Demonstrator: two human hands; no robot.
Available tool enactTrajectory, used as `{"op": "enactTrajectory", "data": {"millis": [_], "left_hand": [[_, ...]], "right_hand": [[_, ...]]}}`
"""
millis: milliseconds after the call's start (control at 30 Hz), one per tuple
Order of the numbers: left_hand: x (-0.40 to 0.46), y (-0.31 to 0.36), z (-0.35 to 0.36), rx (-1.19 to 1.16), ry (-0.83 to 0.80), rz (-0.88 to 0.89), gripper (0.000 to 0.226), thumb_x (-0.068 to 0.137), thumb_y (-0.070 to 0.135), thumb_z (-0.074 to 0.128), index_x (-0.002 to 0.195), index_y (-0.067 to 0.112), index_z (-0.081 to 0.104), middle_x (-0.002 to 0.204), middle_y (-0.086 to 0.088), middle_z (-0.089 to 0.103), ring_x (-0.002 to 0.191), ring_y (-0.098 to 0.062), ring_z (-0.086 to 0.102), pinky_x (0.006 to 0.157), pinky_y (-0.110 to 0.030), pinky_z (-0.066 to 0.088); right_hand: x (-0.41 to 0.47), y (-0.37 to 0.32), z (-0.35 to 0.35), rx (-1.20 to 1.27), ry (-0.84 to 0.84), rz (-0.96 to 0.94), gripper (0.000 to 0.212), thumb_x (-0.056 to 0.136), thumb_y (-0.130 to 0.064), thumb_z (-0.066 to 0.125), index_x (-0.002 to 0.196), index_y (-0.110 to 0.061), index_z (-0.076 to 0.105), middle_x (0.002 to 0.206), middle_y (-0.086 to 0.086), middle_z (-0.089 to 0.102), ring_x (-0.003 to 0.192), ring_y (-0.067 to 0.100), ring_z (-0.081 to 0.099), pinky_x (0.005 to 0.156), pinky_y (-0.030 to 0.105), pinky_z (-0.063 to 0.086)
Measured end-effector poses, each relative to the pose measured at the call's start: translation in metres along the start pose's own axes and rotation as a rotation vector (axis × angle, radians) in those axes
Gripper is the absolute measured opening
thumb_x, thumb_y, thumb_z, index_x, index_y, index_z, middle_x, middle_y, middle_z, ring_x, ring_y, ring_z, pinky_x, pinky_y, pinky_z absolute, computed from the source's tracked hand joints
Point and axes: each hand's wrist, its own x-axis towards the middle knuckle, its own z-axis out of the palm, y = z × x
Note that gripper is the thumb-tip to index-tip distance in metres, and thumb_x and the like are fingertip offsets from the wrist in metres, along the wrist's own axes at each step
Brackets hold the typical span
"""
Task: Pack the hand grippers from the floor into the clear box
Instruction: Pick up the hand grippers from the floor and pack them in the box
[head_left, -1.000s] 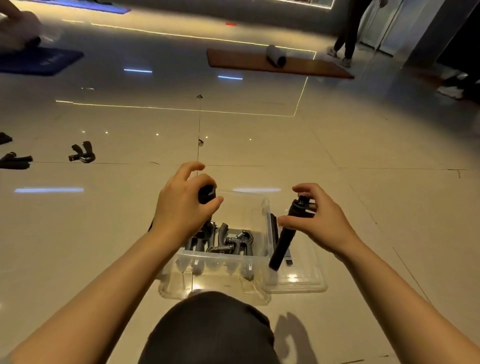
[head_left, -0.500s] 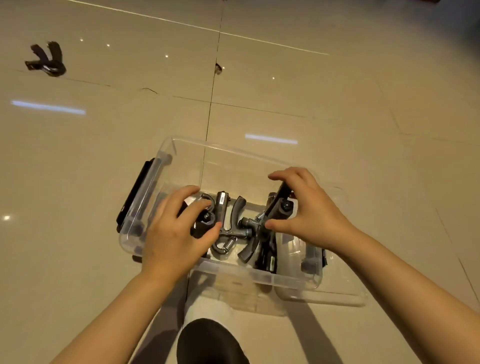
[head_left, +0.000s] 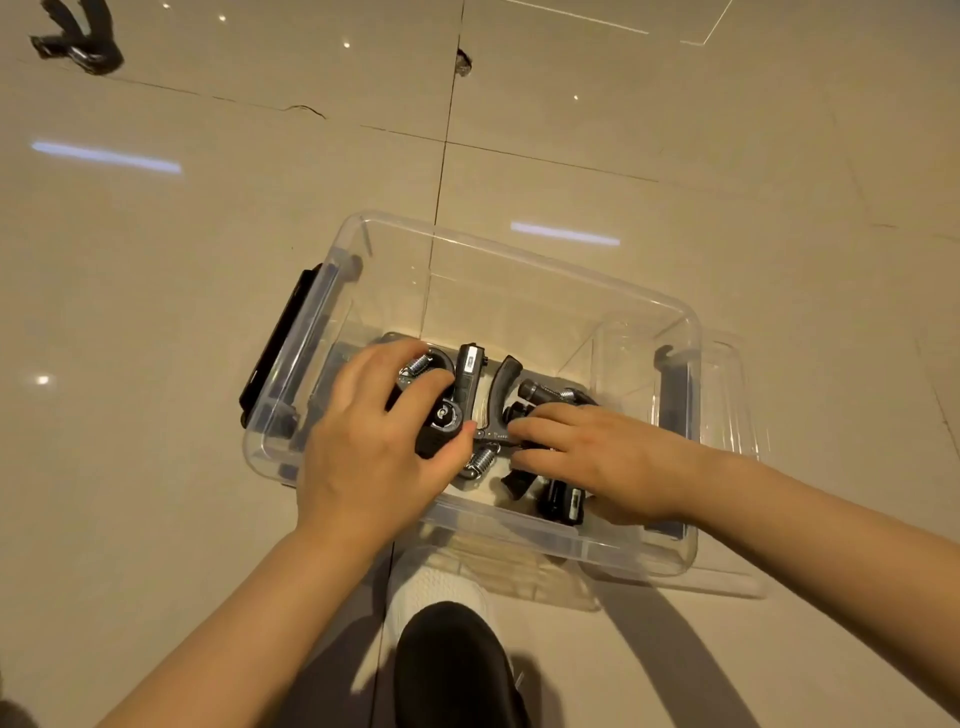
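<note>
Grippers (head_left: 498, 410) lie heaped in the near end of the box (head_left: 519, 260), under both hands. My left hand (head_left: 384, 441) curls round one; my right hand (head_left: 597, 457) presses flat on another. One stray gripper (head_left: 78, 41) lies on the floor far beyond my left hand, which I judge nearer.

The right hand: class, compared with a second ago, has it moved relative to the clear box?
Yes. The right hand, earlier raised above the clear box rim holding a gripper, has come down inside, onto the hand grippers on its bottom.
</note>
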Motion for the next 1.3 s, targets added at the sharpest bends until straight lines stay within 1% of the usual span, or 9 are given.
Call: {"op": "enactTrajectory", "data": {"millis": [167,400,633,900,1000,1067,1133,1167,1300], "left_hand": [[-0.001,0.001,0.002,0.006,-0.001,-0.025,0.034,0.074,0.036,0.069,0.099,0.012,0.068,0.115,-0.007,0.058,0.108,-0.026,0.05,0.062,-0.03,0.047],[0.0,0.001,0.002,0.025,-0.034,-0.042,0.035,0.074,0.038,0.066,0.1,0.014,0.067,0.119,-0.007,0.054,0.107,-0.027,0.052,0.061,-0.03,0.048],[0.0,0.001,0.003,0.036,-0.023,-0.029,0.036,0.074,0.037,0.067,0.102,0.015,0.066,0.121,-0.008,0.053,0.106,-0.027,0.05,0.059,-0.03,0.048],[-0.001,0.001,0.004,-0.001,-0.014,-0.013,0.048,0.075,0.039,0.065,0.116,0.017,0.058,0.119,-0.003,0.053,0.103,-0.023,0.052,0.061,-0.028,0.047],[-0.002,0.001,0.004,-0.031,0.007,0.01,0.051,0.076,0.04,0.066,0.119,0.017,0.055,0.12,-0.004,0.051,0.104,-0.022,0.052,0.065,-0.027,0.048],[-0.001,0.0,0.004,-0.058,0.025,0.022,0.054,0.076,0.04,0.066,0.122,0.017,0.05,0.121,-0.003,0.049,0.106,-0.022,0.053,0.07,-0.029,0.05],[-0.002,-0.001,0.004,-0.085,0.032,0.025,0.058,0.077,0.042,0.065,0.125,0.016,0.046,0.124,-0.003,0.048,0.108,-0.022,0.053,0.074,-0.031,0.053],[-0.002,-0.001,0.004,-0.102,0.033,0.023,0.059,0.078,0.043,0.064,0.125,0.015,0.045,0.125,-0.004,0.047,0.11,-0.022,0.052,0.075,-0.032,0.054],[-0.001,0.0,0.002,-0.184,0.049,0.006,0.059,0.08,0.044,0.061,0.126,0.014,0.041,0.126,-0.008,0.044,0.113,-0.02,0.049,0.081,-0.032,0.051]], "right_hand": [[0.009,-0.003,0.01,0.099,-0.178,0.106,0.051,0.086,-0.009,0.054,0.134,-0.025,0.045,0.129,-0.001,0.051,0.115,0.022,0.048,0.087,0.037,0.047],[0.03,-0.001,0.016,-0.093,-0.285,0.16,0.049,0.091,-0.021,0.054,0.138,-0.025,0.04,0.132,0.004,0.044,0.118,0.025,0.04,0.089,0.037,0.038],[0.034,-0.003,0.022,-0.183,-0.17,0.187,0.035,0.096,-0.02,0.042,0.129,-0.024,0.052,0.125,0.001,0.053,0.112,0.024,0.046,0.088,0.038,0.036],[0.035,-0.001,0.026,-0.115,-0.148,0.231,0.036,0.093,-0.024,0.049,0.129,-0.025,0.052,0.123,0.001,0.051,0.113,0.022,0.043,0.088,0.035,0.036],[0.032,-0.003,0.021,0.073,-0.069,0.319,0.046,0.087,-0.033,0.058,0.131,-0.027,0.047,0.123,-0.001,0.051,0.114,0.021,0.044,0.092,0.034,0.035],[0.029,-0.008,0.011,0.384,0.153,0.406,0.05,0.083,-0.039,0.064,0.13,-0.03,0.048,0.12,-0.007,0.053,0.113,0.015,0.047,0.095,0.034,0.039],[0.029,-0.018,-0.002,0.796,0.369,0.396,0.046,0.08,-0.034,0.071,0.124,-0.035,0.054,0.117,-0.014,0.056,0.11,0.005,0.051,0.095,0.03,0.044],[0.03,-0.025,-0.008,0.957,0.418,0.352,0.046,0.079,-0.03,0.073,0.12,-0.038,0.056,0.117,-0.017,0.057,0.11,0.002,0.052,0.094,0.027,0.045],[0.043,-0.041,-0.014,1.193,0.466,0.273,0.048,0.08,-0.011,0.072,0.112,-0.042,0.055,0.115,-0.015,0.058,0.108,0.0,0.055,0.091,0.017,0.045]]}}
